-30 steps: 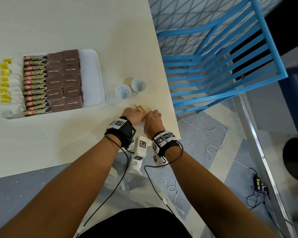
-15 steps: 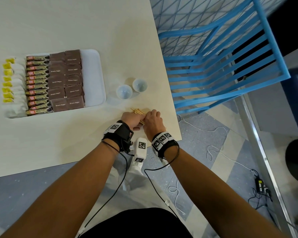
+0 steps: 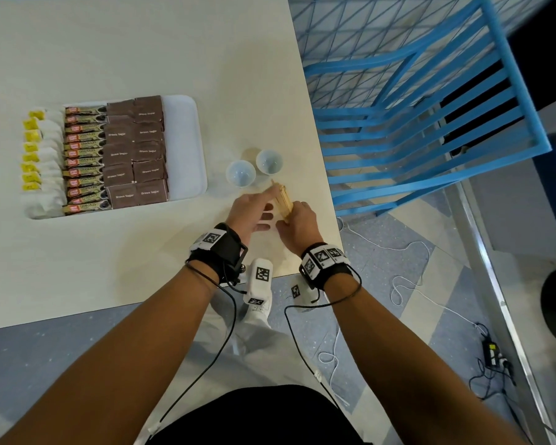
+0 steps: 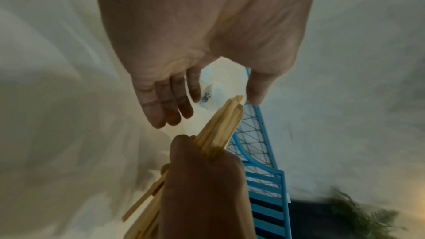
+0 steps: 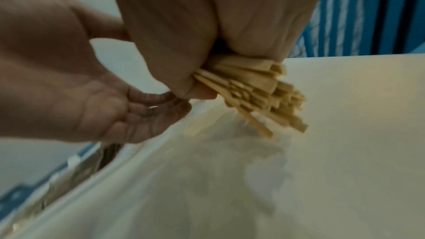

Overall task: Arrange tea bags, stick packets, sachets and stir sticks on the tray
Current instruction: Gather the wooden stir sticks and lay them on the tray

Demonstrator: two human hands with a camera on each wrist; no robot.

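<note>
My right hand (image 3: 297,220) grips a bundle of wooden stir sticks (image 3: 283,200) near the table's right front corner, tilted up off the surface. The right wrist view shows the stick ends (image 5: 257,94) fanning out below my fist. My left hand (image 3: 257,210) is beside the bundle, with straight fingers (image 4: 170,104) and the thumb by the stick tips (image 4: 234,104). The white tray (image 3: 183,146) lies to the left. It holds a column of tea bags (image 3: 42,162) with yellow tags, a column of stick packets (image 3: 84,160) and brown sugar sachets (image 3: 135,152). A bare strip runs along its right side.
Two small white cups (image 3: 240,173) (image 3: 269,161) stand between the tray and the sticks. A blue slatted chair (image 3: 430,123) stands just past the table's right edge (image 3: 318,149). Cables lie on the floor below.
Both hands were closed around the bundle on the table. Now the left hand has opened beside it, and the right hand holds the sticks tilted up.
</note>
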